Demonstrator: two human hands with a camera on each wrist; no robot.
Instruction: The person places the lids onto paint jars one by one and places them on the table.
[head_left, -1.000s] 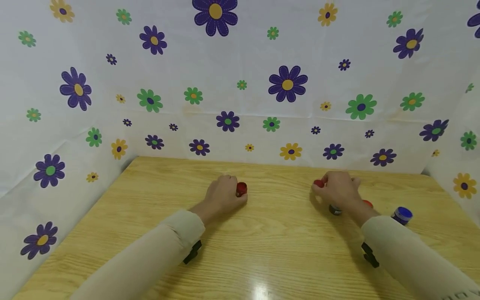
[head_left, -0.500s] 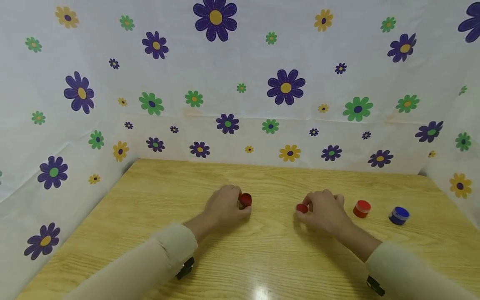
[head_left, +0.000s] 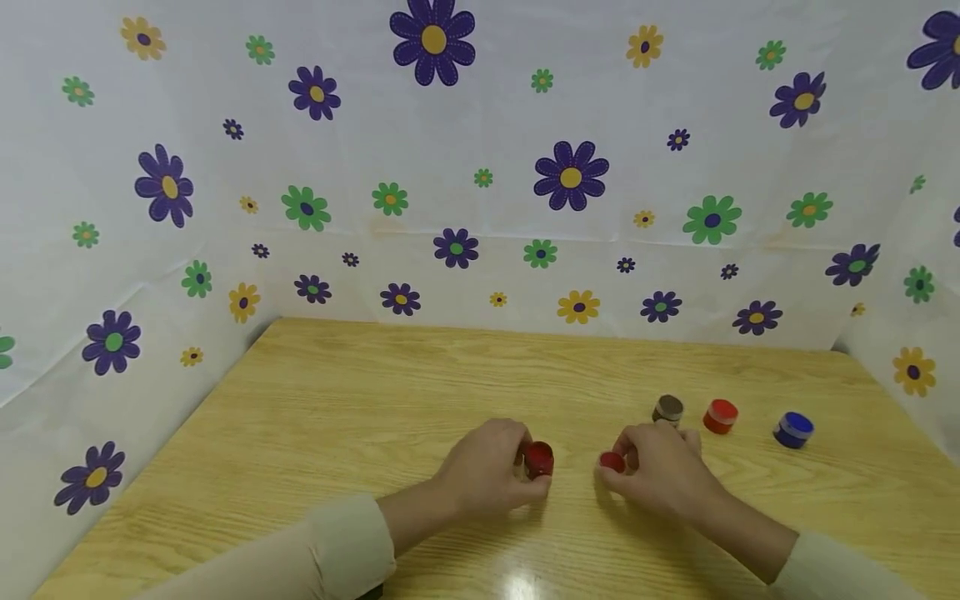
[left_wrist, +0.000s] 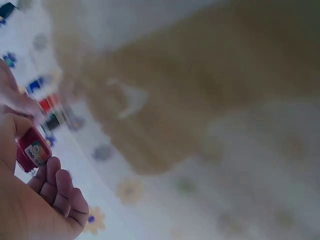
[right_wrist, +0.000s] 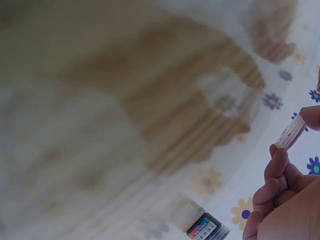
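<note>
Small round red paint pot (head_left: 538, 460) pinched in curled left hand (head_left: 483, 477); flat red lid (head_left: 611, 462) pinched by right hand (head_left: 660, 471), at 3 o'clock of pot, over glossy wood-grain counter (head_left: 337, 417).

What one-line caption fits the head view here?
Left hand holds a small red jar, right hand a red lid, above a wooden table.

A brown pot (head_left: 667, 409), a red pot (head_left: 722, 416) and a blue pot (head_left: 793, 429) stand in a row on the wooden table (head_left: 337, 400), which is walled by white cloth (head_left: 480, 125) printed with flowers.
</note>
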